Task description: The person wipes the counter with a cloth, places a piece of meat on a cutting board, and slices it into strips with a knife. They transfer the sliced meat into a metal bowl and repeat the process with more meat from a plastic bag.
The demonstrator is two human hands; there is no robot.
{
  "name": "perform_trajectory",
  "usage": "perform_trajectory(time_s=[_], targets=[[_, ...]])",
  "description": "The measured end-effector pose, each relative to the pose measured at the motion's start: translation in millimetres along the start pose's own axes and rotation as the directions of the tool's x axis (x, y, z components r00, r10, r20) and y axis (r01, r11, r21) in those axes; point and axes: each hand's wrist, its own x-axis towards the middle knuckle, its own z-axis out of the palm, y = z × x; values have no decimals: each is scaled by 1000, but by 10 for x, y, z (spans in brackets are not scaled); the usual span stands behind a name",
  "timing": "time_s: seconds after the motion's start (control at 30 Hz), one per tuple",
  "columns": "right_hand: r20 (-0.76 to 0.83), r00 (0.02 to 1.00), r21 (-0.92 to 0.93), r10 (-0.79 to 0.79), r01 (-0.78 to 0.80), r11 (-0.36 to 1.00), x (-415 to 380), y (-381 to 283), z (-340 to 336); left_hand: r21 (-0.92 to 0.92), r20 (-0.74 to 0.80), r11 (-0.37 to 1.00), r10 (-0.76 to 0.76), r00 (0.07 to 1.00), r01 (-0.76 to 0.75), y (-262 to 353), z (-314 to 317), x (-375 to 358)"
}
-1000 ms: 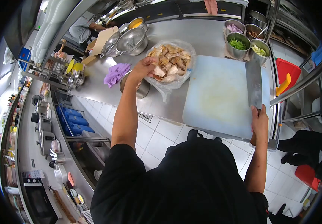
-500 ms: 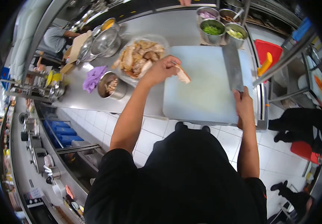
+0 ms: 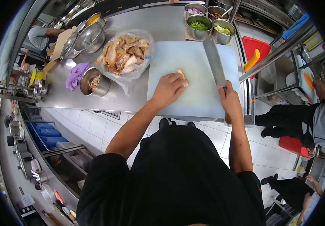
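Note:
On the pale cutting board (image 3: 200, 102), my left hand (image 3: 168, 89) presses a small piece of cooked meat (image 3: 184, 78) with its fingertips, the fingers drawn together. My right hand (image 3: 230, 100) grips the handle of a large broad-bladed knife (image 3: 214, 62). Its blade points away from me over the right side of the board, apart from the meat. Left of the board lies a clear plastic bag (image 3: 148, 44) opened around a heap of cooked meat pieces (image 3: 123, 54). A metal pot (image 3: 101, 89) nearer me contains cut strips of meat (image 3: 94, 82).
Several metal containers, one with chopped greens (image 3: 199, 25), stand behind the board. A purple cloth (image 3: 77, 76) and metal bowls (image 3: 91, 39) lie left. At right are a red bin (image 3: 248, 44), a yellow handle (image 3: 253, 60) and a metal rail (image 3: 283, 48). Other people work at both sides.
My left hand has lowered the meat piece from the air onto the board. My right hand still holds the knife at the board's right side. The whole view has shifted a little.

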Motion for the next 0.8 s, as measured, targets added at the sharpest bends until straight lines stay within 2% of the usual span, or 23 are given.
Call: perform_trajectory(time_s=[0.07,0.2,0.3,0.4,0.53,0.63,0.8], targets=[[15,998,-125,-68,70,990,-67,-67,-29,-8,-46,1000,18,999,-19,28,23,-14],[102,989,-113,-109,120,986,-275,-464,-39,-90,-113,995,41,993,-52,-28,76,-3],[146,982,-173,-119,144,974,-286,-496,109,-56,-159,998,-7,987,-1,16,76,-43],[192,976,-280,-100,152,948,-273,-490,132,-70,-126,997,-53,991,44,21,73,-45],[149,973,-263,-178,212,941,-227,-723,88,-33,-166,997,-80,983,75,38,126,-64],[97,970,-167,-222,236,957,-233,-941,130,-22,-173,997,-78,982,75,27,138,-87],[230,959,-332,-165,236,913,-198,-716,320,1,-178,996,-87,980,89,30,112,-91]])
